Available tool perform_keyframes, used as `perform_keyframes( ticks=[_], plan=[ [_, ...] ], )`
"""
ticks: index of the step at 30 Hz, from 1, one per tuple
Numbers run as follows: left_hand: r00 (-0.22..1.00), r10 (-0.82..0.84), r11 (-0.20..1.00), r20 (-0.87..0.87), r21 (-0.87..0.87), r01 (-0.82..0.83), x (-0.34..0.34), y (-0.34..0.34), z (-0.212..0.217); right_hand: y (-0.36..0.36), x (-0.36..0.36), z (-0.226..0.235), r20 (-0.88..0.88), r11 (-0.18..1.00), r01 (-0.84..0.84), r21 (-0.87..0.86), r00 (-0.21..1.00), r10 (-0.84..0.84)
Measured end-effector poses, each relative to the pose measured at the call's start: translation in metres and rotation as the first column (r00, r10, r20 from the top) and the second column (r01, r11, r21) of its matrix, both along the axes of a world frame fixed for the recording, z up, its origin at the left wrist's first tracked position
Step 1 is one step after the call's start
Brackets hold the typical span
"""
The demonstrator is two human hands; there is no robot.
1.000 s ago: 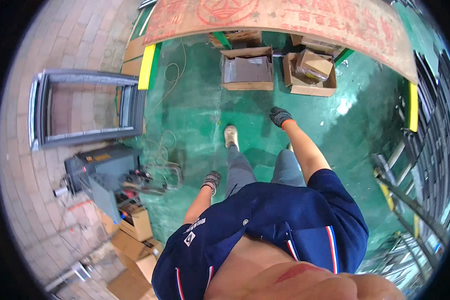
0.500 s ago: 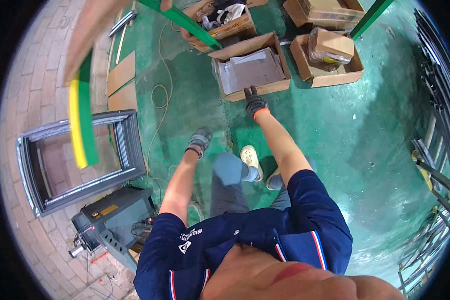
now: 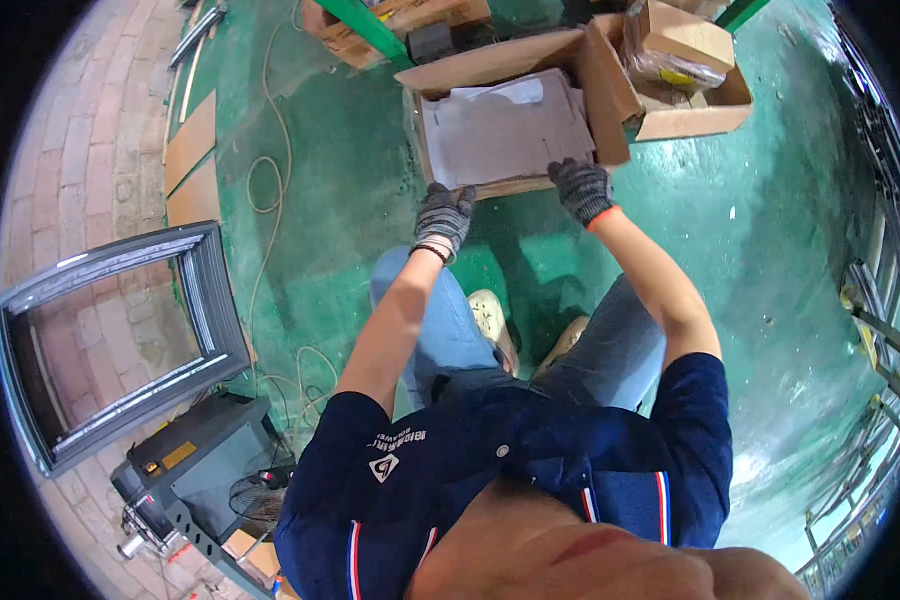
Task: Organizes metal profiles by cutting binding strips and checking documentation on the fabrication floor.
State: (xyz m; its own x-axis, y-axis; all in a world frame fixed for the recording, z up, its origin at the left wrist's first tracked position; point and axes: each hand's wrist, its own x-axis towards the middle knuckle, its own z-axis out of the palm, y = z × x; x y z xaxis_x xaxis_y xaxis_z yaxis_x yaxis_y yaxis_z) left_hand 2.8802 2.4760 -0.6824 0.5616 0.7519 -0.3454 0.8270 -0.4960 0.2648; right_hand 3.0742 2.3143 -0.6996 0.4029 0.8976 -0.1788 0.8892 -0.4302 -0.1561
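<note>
An open cardboard box (image 3: 610,115) stands on the floor in front of me, with flat grey-white sheets (image 3: 505,135) lying inside. My left hand (image 3: 444,222), in a grey knitted glove, is at the near left corner, its fingers hooked over the near wall. Toward the near right corner, my right hand (image 3: 580,190), gloved alike with an orange cuff, has its fingers curled over the same wall. Both hands appear closed on the cardboard; the thumbs are partly hidden. My knees are bent wide apart behind the box.
Another cardboard box (image 3: 695,120) with a wrapped package touches the right side. Further boxes (image 3: 370,35) stand behind a green post (image 3: 365,25). At left are a dark window-like frame (image 3: 120,350), a grey machine (image 3: 200,450) and a hose (image 3: 280,150) on the green floor.
My left hand has moved up and right onto the box's near edge. My right hand has shifted right along it. I have crouched lower, and a yellow-and-green strip has left the view.
</note>
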Motion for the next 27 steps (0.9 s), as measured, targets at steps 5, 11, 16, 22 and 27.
perform_keyframes(
  ticks=[5,11,16,22,27],
  plan=[
    [0.982,-0.065,0.980,-0.179,-0.199,0.029,0.004,-0.011,0.017,-0.067,-0.051,0.018,-0.271,0.985,0.020,-0.172,0.960,-0.066],
    [0.988,-0.107,0.991,-0.108,0.072,0.116,0.005,0.005,0.004,-0.055,-0.071,0.015,-0.594,0.986,-0.155,0.066,0.787,0.164],
    [0.985,-0.155,0.960,-0.074,0.225,0.168,0.050,-0.004,0.031,-0.026,0.017,-0.089,-0.270,0.916,0.339,-0.217,0.881,-0.390],
    [0.952,-0.261,0.900,0.157,0.395,0.182,0.029,-0.005,-0.008,-0.027,0.015,-0.097,-0.050,0.794,0.433,-0.426,0.865,-0.499],
    [0.934,-0.239,0.946,0.267,0.282,0.162,0.056,0.002,-0.009,-0.044,0.020,-0.114,-0.234,0.870,0.467,-0.158,0.838,-0.493]
  ],
)
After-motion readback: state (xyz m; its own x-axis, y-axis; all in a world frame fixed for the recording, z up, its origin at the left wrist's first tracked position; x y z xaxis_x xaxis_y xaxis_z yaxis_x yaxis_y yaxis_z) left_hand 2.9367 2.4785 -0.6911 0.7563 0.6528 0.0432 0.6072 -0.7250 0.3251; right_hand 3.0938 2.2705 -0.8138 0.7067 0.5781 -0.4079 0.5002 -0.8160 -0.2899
